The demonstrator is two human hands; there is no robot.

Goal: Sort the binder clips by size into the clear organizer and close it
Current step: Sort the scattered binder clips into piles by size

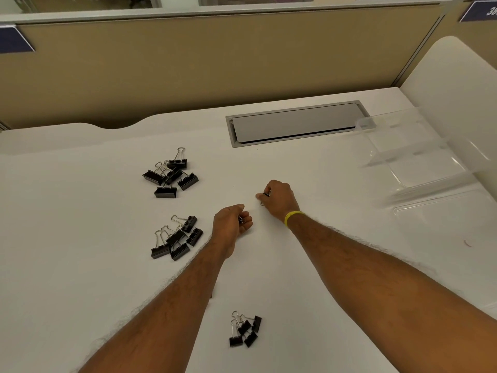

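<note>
Black binder clips lie in three piles on the white desk: the largest ones [170,173] at the far left, medium ones [176,238] nearer, and smaller ones [245,329] close to the front between my forearms. My left hand [231,223] is curled into a fist around small clips, with silver wire handles showing at the fingers. My right hand [277,196], with a yellow band at the wrist, pinches small clips too. The clear organizer [419,157] lies open at the right, its lid raised; its compartments look bare.
A grey cable-tray flap [293,123] is set into the desk [80,211] behind my hands. A tan partition wall [188,63] runs along the back. A white curved panel [462,76] stands at the right behind the organizer.
</note>
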